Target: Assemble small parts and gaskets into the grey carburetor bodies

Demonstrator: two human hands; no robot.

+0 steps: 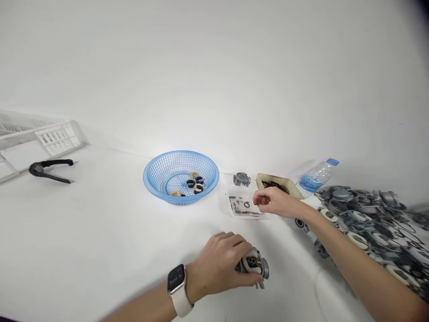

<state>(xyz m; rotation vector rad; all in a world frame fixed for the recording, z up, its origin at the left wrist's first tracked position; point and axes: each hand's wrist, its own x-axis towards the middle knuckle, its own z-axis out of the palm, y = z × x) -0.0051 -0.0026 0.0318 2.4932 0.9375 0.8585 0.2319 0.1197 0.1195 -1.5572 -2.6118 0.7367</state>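
A: What does the head view show?
B: A person works at a white table (127,250), the left hand (219,261) clamped on a grey device (252,260), which sits to the right of the blue basket (148,181) and nearer the person. A watch (176,278) with a pale strap circles that wrist.

A: And the right hand (276,201)?
B: Well apart from the left, it hangs with fingers curled at the white tray (248,217), right of the basket and slightly nearer the person. Whether anything is pinched in those fingers cannot be told.

A: What lies in the tray?
B: A small black ring (245,205) and scattered dark bits, too small to identify.

A: And around the basket?
B: Inside it, several dark and cream curved pieces (198,188) lie toward its right side. Just to its right rests a second grey device (241,179); farther right, a cream tray (259,180) holds dark loops (275,184), with a tilted plastic bottle (311,181) beyond.

A: At the edges?
B: Far right of the basket, a heap of grey and white parts (377,241) spreads across the surface; far left, a black forked tool (42,168) lies in front of a white rack (57,136).
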